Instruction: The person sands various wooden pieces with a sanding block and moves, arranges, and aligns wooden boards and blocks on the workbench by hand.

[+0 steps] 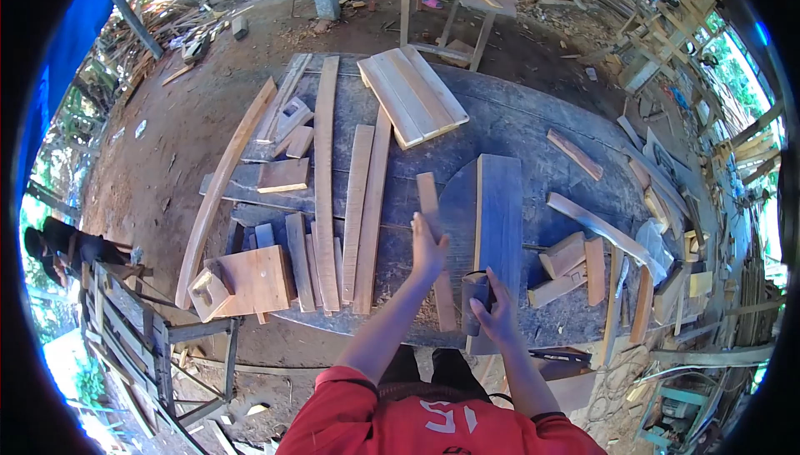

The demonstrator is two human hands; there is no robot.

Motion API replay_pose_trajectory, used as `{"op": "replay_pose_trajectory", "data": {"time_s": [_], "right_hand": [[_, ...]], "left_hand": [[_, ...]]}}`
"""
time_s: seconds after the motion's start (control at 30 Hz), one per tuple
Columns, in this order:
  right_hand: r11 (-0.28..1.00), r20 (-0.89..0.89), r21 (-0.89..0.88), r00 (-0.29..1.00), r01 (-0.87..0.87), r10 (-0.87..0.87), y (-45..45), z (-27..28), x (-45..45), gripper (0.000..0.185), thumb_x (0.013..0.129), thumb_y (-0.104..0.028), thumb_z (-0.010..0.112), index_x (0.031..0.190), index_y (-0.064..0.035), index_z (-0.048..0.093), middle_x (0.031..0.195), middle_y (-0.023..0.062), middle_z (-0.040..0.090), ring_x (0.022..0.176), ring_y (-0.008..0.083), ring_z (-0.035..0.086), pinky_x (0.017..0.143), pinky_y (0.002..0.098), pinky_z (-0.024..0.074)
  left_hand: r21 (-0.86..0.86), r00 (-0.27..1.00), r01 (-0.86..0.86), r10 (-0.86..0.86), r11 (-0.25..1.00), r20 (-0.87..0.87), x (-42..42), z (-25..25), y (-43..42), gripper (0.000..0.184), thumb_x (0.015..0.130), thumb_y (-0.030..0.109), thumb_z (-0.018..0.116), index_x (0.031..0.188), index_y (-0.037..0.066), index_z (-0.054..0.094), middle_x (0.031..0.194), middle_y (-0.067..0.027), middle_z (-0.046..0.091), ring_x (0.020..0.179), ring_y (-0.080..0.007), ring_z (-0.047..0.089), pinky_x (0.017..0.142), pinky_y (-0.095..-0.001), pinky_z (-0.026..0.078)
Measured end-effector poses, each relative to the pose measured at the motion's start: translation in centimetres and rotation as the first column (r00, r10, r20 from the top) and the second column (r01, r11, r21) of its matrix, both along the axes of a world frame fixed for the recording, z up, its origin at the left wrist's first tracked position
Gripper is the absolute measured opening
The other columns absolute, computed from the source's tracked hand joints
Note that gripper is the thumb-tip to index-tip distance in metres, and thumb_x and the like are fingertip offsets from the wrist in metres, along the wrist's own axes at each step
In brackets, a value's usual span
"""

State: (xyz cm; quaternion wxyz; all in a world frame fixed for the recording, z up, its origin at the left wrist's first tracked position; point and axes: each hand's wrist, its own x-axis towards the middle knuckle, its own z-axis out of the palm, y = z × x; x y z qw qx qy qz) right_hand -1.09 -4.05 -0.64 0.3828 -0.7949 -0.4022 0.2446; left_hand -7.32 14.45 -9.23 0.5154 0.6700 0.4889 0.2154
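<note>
Left hand, partly open, lies over narrow brown wooden strip: likely light, stiff; grasp mid-length. Right hand grips dark cylinder sideways.

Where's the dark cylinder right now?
In the head view, the dark cylinder is in the right hand, just right of the wooden strip under the left hand.

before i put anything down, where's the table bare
Bare tabletop lies between the slatted panel, thick board and slim offcut; a narrower gap, right of the long strips. Crowded: left end; lower right, under blocks.
</note>
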Motion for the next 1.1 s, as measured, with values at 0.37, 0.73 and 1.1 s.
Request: {"op": "replay_pose_trajectory", "data": {"time_s": [0.37,0.73,1.1], "right_hand": [[0.995,0.001,0.011,0.995,0.100,-0.100,-0.1,-1.2,0.4,0.067,0.073,-0.028,0.064,0.129,-0.0018,0.039,0.105,0.0230,0.053,0.098,0.0336,0.054,0.083,0.0380,0.0435],[0.885,-0.135,0.272,0.925,0.379,-0.355,-1.1,-5.1,4.3,0.061,0.078,-0.027,0.062,0.127,0.0021,0.040,0.106,0.0186,0.053,0.098,0.0261,0.053,0.085,0.0338,0.0426],[0.683,-0.859,0.222,0.471,0.696,-0.201,-2.4,-5.8,7.9,0.035,0.086,-0.019,0.051,0.115,0.0002,0.049,0.097,0.0057,0.057,0.085,0.0131,0.055,0.075,0.0244,0.0450]], "left_hand": [[0.183,0.994,0.054,-0.037,0.982,-0.099,0.9,-1.5,0.1,0.071,0.085,0.029,0.054,0.131,-0.012,0.019,0.134,-0.0318,0.024,0.128,-0.0422,0.022,0.105,-0.0418,0.024],[0.265,0.920,0.374,-0.321,0.889,-0.224,-2.0,1.9,-7.2,0.079,0.080,0.043,0.059,0.130,-0.009,0.027,0.136,-0.0296,0.023,0.129,-0.0405,0.021,0.104,-0.0450,0.022],[0.106,0.981,0.192,-0.194,0.976,0.012,3.8,0.6,-11.1,0.062,0.081,0.033,0.059,0.126,-0.005,0.039,0.138,-0.0307,0.019,0.130,-0.0412,0.017,0.105,-0.0453,0.018]]}}
